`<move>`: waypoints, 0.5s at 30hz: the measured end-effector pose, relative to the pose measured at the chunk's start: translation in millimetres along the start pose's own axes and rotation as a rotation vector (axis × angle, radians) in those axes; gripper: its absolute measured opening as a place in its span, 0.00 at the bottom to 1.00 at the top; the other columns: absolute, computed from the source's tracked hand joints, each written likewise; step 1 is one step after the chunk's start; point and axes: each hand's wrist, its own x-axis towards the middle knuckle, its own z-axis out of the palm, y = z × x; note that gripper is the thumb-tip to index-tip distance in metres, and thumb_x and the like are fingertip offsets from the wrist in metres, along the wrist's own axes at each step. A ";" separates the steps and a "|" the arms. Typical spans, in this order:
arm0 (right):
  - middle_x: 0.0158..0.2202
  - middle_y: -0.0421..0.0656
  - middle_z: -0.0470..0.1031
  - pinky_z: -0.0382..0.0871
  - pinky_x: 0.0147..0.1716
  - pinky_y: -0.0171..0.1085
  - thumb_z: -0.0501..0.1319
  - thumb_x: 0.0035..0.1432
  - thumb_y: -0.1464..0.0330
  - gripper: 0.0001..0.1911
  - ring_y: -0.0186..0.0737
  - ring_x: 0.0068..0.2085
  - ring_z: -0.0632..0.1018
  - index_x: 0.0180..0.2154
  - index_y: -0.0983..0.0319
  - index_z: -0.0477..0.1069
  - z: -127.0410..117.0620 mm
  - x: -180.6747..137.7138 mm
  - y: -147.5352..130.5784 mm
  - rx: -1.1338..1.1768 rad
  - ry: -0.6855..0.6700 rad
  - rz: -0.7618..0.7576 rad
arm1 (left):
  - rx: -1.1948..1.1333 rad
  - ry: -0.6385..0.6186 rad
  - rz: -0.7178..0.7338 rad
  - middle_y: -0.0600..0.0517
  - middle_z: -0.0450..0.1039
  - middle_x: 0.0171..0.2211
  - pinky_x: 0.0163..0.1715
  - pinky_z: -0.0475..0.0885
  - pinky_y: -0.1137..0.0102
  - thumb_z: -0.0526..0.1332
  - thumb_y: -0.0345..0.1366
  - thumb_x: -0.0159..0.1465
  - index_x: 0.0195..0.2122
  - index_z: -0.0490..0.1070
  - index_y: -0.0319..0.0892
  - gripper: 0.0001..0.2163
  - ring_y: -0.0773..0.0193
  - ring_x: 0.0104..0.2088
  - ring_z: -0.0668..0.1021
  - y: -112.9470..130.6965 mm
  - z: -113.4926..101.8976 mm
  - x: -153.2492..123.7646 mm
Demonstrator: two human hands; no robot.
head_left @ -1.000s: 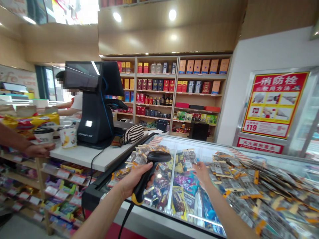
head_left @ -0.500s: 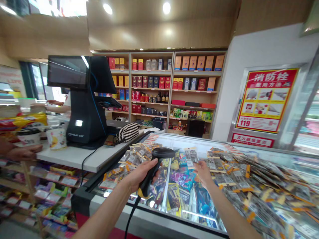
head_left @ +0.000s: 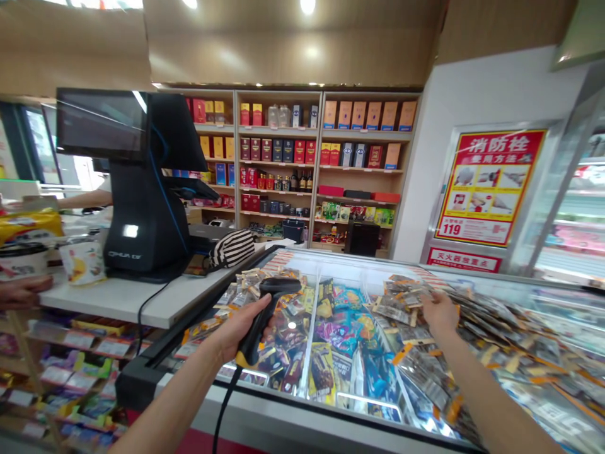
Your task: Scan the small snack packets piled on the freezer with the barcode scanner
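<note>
My left hand [head_left: 248, 328] is wrapped round the grip of a black and yellow barcode scanner [head_left: 281, 287], held above the freezer's glass top. A cable hangs from the scanner's lower end. My right hand [head_left: 440, 312] is over the pile of small clear and orange snack packets [head_left: 425, 378] on the right of the glass. Its fingers point down among the packets; the fingertips are blurred and partly hidden, so whether one is gripped does not show. More such packets [head_left: 246, 284] lie on the left side, beyond the scanner.
Bagged goods [head_left: 331, 366] show through the freezer glass. On the counter [head_left: 161, 296] at left stand a cash register [head_left: 146, 208], a striped pouch [head_left: 232, 248] and paper cups [head_left: 82, 261]. Another person's hand [head_left: 23, 291] is at the left edge. Shelves of boxes [head_left: 278, 151] line the back.
My right hand has moved right, from holding a packet near the scanner to the pile on the right. The scanner stays in my left hand. The view has shifted slightly right.
</note>
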 end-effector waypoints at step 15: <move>0.42 0.42 0.65 0.65 0.36 0.40 0.53 0.48 0.67 0.14 0.37 0.37 0.70 0.40 0.57 0.62 -61.2 -157.4 -145.9 0.642 -0.316 -1.002 | -0.026 0.088 -0.008 0.55 0.63 0.18 0.14 0.62 0.78 0.55 0.45 0.52 0.26 0.63 0.38 0.13 0.74 0.16 0.65 0.6 -22.7 -5.5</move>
